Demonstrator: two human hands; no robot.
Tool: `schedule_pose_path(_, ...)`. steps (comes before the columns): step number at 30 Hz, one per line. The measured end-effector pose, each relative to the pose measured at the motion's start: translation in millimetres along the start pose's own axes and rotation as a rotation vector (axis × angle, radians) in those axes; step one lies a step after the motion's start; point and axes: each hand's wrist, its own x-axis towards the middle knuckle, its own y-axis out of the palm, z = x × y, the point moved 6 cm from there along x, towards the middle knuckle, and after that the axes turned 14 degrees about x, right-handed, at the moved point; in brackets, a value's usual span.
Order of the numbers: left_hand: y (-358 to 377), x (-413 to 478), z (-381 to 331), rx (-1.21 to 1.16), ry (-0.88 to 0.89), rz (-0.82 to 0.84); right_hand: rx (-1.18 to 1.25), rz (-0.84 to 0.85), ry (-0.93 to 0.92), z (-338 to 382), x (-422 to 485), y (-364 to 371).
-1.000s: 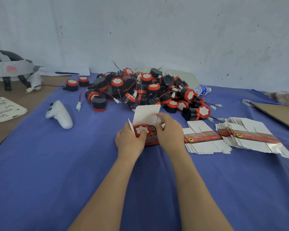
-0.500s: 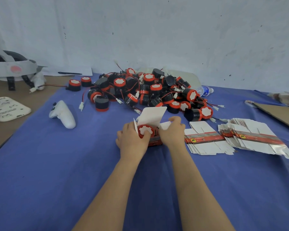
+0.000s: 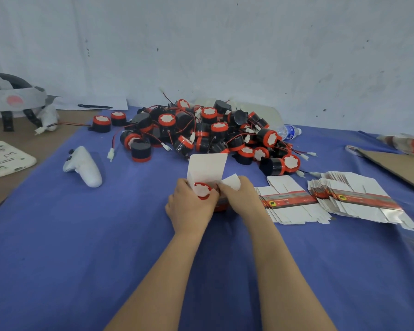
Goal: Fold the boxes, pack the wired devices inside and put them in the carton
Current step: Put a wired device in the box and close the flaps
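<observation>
— Blue cloth (image 3: 81,235) right across the table, and both hands are busy in the middle of it. What's the left hand (image 3: 189,206) got?

— It grips the box (image 3: 207,167), fingers curled round its left side. The box stands on the cloth with its top open, white lid flap tilted up toward the far side.

— And the wired device (image 3: 202,190)?

— Sitting in the open mouth of the box, red rim and white face showing between the two hands. Its wire I can't make out.

— Right hand (image 3: 239,199)?

— Closed on the box's right side, pinching a small white side flap (image 3: 231,182) that sticks up just past the knuckles.

— Behind them?

— The pile of devices (image 3: 201,130), black and red with tangled wires, heaped at the far middle of the cloth, a few strays out to its left. A water bottle (image 3: 288,132) lies at the pile's right edge.

— Over to the right?

— One stack of flat boxes (image 3: 289,201), unfolded, just beside the right hand. A second stack (image 3: 359,199) is fanned out further right. A brown cardboard sheet (image 3: 392,168) lies beyond them at the right edge.

— Left side?

— White controller (image 3: 84,167) lying on the cloth, well apart from the hands. Off the cloth, a white pad (image 3: 5,157), and a helmet (image 3: 12,99) at the far left.
</observation>
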Motion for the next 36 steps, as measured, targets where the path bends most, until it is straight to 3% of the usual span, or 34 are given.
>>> schedule_pose_path(3, -2, -2, -2, 0.016, 0.004, -0.026, 0.049, -0.007, 0.034, -4, 0, 0)
schedule_pose_path(9, 2, -2, -1, -0.049, 0.019, 0.043, 0.215, -0.184, 0.157, -14, 4, 9)
schedule_pose_path(13, 3, -2, -2, 0.008, 0.066, 0.077, 0.144, -0.239, 0.186, -17, 6, 6)
schedule_pose_path(17, -1, 1, -5, -0.411, 0.046, 0.149, -0.048, -0.246, 0.146, -11, 5, 2)
schedule_pose_path(21, -3, 1, -7, -0.237, 0.199, 0.152, -0.187, -0.251, -0.012, 1, -1, 3)
schedule_pose_path(24, -3, 3, -4, -0.229, 0.23, 0.109, -0.209, -0.2, -0.15, 7, -7, 6)
schedule_pose_path(27, -5, 9, -1, -0.303, 0.198, 0.057, -0.081, -0.044, -0.214, 2, -16, 11)
schedule_pose_path(31, -5, 12, 2, -0.34, 0.206, 0.036, -0.014, 0.126, -0.201, -1, -20, 17)
schedule_pose_path(36, -4, 11, 2, -0.511, 0.108, 0.195, 0.231, 0.084, -0.081, -7, -19, 2)
